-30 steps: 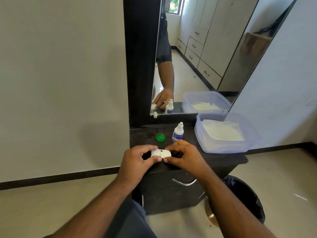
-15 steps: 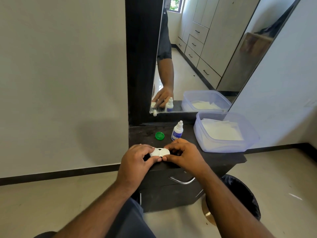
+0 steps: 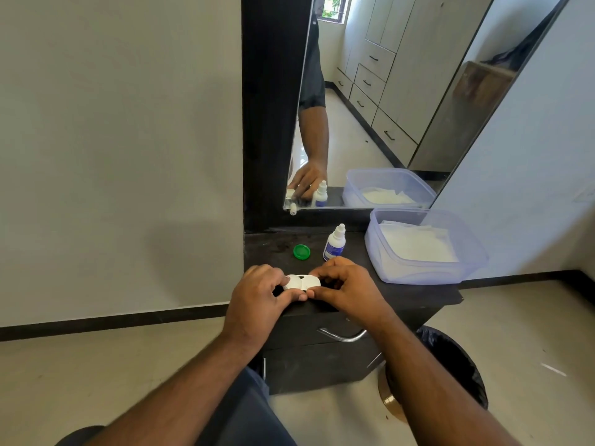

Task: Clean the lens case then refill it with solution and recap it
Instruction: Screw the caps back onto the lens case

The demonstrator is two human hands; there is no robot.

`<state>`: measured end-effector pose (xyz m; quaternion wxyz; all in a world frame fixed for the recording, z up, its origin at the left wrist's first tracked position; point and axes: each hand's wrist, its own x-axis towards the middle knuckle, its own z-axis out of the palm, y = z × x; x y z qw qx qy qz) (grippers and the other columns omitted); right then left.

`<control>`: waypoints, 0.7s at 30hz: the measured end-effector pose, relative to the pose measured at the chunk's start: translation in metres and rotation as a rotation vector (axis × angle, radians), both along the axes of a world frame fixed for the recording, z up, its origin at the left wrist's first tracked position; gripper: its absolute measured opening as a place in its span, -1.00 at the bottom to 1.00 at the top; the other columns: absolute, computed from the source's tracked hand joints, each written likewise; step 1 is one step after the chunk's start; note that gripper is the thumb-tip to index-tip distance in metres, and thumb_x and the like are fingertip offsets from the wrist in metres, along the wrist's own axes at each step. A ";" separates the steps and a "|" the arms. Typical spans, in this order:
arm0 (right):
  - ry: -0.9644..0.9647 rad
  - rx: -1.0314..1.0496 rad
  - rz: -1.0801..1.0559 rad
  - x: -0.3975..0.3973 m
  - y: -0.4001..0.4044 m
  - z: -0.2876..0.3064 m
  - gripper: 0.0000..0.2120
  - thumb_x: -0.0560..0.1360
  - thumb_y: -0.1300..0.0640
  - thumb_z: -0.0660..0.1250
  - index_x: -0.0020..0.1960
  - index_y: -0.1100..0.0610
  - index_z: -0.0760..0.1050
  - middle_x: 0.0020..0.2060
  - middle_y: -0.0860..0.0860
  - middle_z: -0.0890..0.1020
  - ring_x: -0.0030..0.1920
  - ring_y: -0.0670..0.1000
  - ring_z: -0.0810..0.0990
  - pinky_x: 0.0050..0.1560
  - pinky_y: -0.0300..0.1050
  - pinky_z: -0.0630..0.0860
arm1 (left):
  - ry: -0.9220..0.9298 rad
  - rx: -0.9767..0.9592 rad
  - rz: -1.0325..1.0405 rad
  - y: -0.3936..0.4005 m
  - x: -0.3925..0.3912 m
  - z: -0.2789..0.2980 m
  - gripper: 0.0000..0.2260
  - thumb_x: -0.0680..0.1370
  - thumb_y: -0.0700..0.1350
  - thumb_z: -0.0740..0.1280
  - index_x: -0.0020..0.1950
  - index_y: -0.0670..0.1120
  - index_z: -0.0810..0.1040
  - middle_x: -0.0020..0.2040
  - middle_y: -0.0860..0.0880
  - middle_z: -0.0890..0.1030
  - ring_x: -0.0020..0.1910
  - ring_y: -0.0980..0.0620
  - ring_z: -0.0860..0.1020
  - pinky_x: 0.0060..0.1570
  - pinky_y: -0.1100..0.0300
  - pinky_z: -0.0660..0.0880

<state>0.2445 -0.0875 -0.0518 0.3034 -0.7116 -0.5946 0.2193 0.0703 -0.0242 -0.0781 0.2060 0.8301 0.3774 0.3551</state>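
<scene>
Case: lens case (image 3: 301, 282) pinched between my left hand (image 3: 257, 294) and right hand (image 3: 349, 289), above the bench (image 3: 402, 292)
Axis: long side runs left-right
Fingers: curled onto both ends

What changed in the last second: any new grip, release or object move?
Nothing visibly changed. The left hand and right hand still pinch the white lens case between them at the counter's front edge, same grip throughout. The green cap, solution bottle and plastic tub stayed put.

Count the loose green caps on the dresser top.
1. The green cap lies on the dresser top, left of the solution bottle. Hands hide part of the case, so another may be unseen.
</scene>
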 end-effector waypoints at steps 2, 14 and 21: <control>-0.003 0.001 0.000 0.000 -0.001 0.000 -0.70 0.39 0.07 0.48 0.11 0.01 0.62 -0.04 -0.16 0.55 0.00 -0.16 0.50 -0.05 -0.36 0.43 | 0.002 0.019 0.008 0.000 0.001 0.000 -0.76 0.31 -0.03 0.57 -0.25 -0.11 0.56 -0.29 0.00 0.55 -0.27 0.06 0.45 -0.35 0.20 0.38; 0.016 0.016 -0.011 -0.002 -0.001 0.000 -0.71 0.38 0.08 0.49 0.09 0.00 0.63 -0.07 -0.17 0.55 -0.02 -0.16 0.50 -0.06 -0.34 0.41 | 0.052 -0.248 -0.304 0.016 -0.014 0.020 -0.64 0.43 -0.11 0.47 0.21 0.06 0.58 0.26 0.19 0.51 0.18 0.41 0.35 0.12 0.59 0.21; 0.026 0.015 -0.016 -0.002 -0.002 -0.001 -0.70 0.37 0.08 0.50 0.10 0.01 0.63 -0.06 -0.14 0.56 -0.01 -0.15 0.51 -0.02 -0.31 0.45 | -0.053 -0.245 -0.195 0.014 -0.007 0.020 -0.74 0.35 -0.13 0.53 0.03 -0.01 0.68 0.02 0.14 0.65 -0.07 0.44 0.50 -0.03 0.62 0.33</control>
